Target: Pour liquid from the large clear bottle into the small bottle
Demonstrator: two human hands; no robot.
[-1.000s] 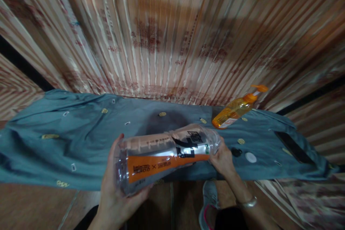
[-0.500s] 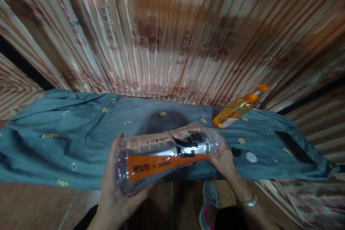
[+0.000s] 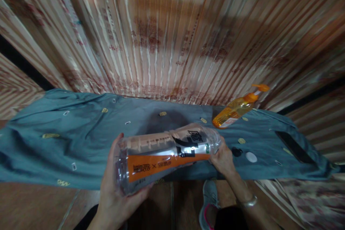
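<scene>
A large clear plastic bottle (image 3: pixel 167 156) with an orange and silver label lies sideways in the air between my hands, above the cloth-covered table. My left hand (image 3: pixel 118 190) is wrapped round its base end, thumb and fingers on opposite sides. At the neck end, my right hand (image 3: pixel 222 156) grips the bottle; some of its fingers are hidden behind it. Just right of that hand, a small black object (image 3: pixel 237 151) and a white round disc (image 3: pixel 251 156), perhaps a cap, rest on the cloth.
An orange pump bottle (image 3: pixel 234 112) stands at the table's back right. A dark phone (image 3: pixel 293 146) lies near the right end. Blue-green cloth (image 3: pixel 88 143) covers the table, and a striped curtain (image 3: pixel 167 43) hangs right behind it. A shoe (image 3: pixel 209 197) shows on the floor below.
</scene>
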